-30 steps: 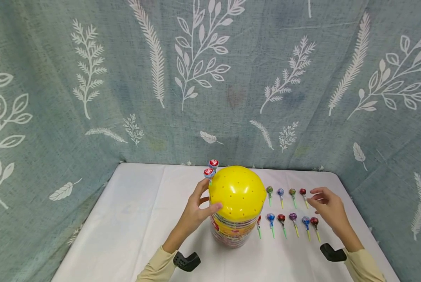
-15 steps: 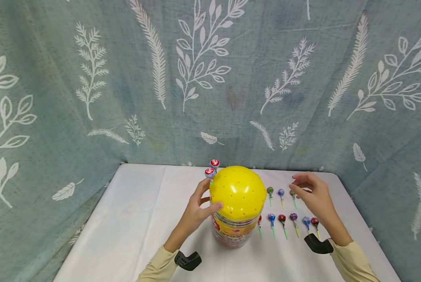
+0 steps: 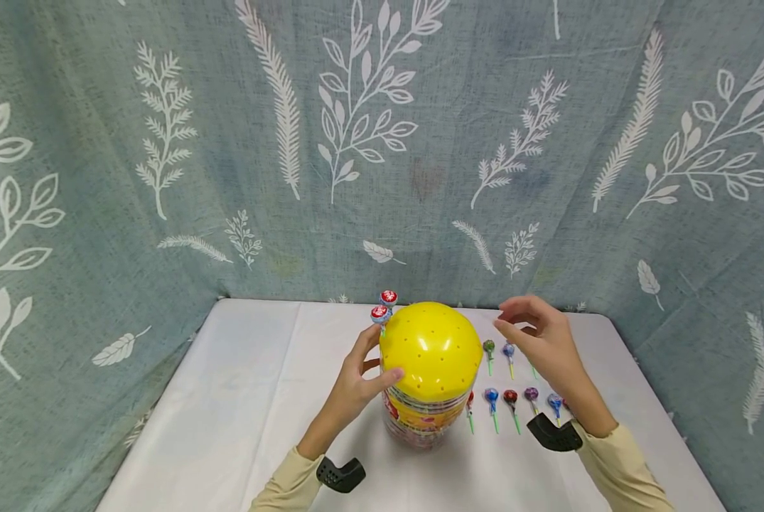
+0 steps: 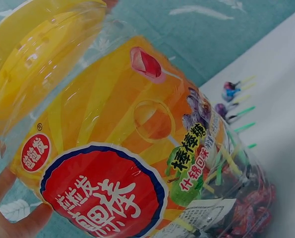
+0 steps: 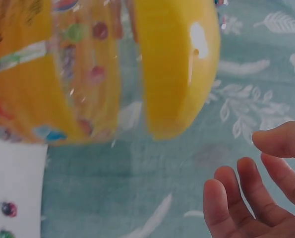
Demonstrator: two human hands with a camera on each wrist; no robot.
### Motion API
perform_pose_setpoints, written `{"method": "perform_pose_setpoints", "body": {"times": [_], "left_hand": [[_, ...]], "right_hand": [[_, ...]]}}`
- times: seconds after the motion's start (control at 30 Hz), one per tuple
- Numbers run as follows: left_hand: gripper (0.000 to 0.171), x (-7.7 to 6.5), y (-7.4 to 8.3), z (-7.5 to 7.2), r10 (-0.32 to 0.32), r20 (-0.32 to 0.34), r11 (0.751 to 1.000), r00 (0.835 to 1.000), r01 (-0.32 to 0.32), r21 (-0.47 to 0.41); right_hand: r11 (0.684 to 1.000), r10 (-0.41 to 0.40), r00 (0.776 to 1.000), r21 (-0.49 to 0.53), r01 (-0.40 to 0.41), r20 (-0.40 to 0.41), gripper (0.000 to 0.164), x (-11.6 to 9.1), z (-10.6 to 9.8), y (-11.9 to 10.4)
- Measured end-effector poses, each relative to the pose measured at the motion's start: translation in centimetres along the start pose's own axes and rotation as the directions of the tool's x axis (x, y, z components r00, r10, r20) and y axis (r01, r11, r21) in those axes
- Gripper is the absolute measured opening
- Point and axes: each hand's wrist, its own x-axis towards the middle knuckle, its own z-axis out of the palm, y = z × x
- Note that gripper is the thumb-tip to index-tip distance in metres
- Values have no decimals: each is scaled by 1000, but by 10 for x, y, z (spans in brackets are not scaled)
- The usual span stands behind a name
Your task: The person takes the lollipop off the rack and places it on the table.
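A clear plastic lollipop jar (image 4: 97, 109) with an orange label stands on the table, lollipops inside near its bottom. Its domed yellow lid (image 3: 429, 348) is dotted with small holes. Two lollipops (image 3: 379, 314) with red-and-white tops stick up at the lid's left edge. My left hand (image 3: 356, 380) grips the jar from the left, thumb at the lid's front rim. To the right of the lid, my right hand (image 3: 538, 341) hovers over the back row of lollipops, fingers loosely bent. Nothing shows between its thumb and fingers (image 5: 216, 203) in the right wrist view.
Right of the jar, lollipops lie in two rows on the white-covered table (image 3: 260, 405). A green one (image 3: 489, 346) is in the back row, a purple one (image 3: 531, 395) in the front. A grey-green leaf-patterned curtain (image 3: 228, 142) surrounds the table.
My right hand has moved left and away from me, from beside the right end of the back row toward the lid. The left hand and jar stay put.
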Motion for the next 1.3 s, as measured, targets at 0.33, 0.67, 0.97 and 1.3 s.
{"method": "perform_pose_setpoints", "body": {"times": [0.33,0.67,0.97,1.3], "left_hand": [[71,-1,2,-1,-11,-3,1000,1000,11,4],[73,4,-30,-2,-18,-3,1000,1000,18,5],[68,6,-37,-3,4,2,1000,1000,-4,-4],[69,5,-26,-2,-6,9,1000,1000,6,3]], "right_hand": [[994,-77,994,89,70,74,21,21,16,-6],[992,-99,984,91,86,149,22,39,36,-33],[997,-77,945,24,73,318,28,60,63,-50],[999,-3,894,-43,24,449,34,77,89,-47]]}}
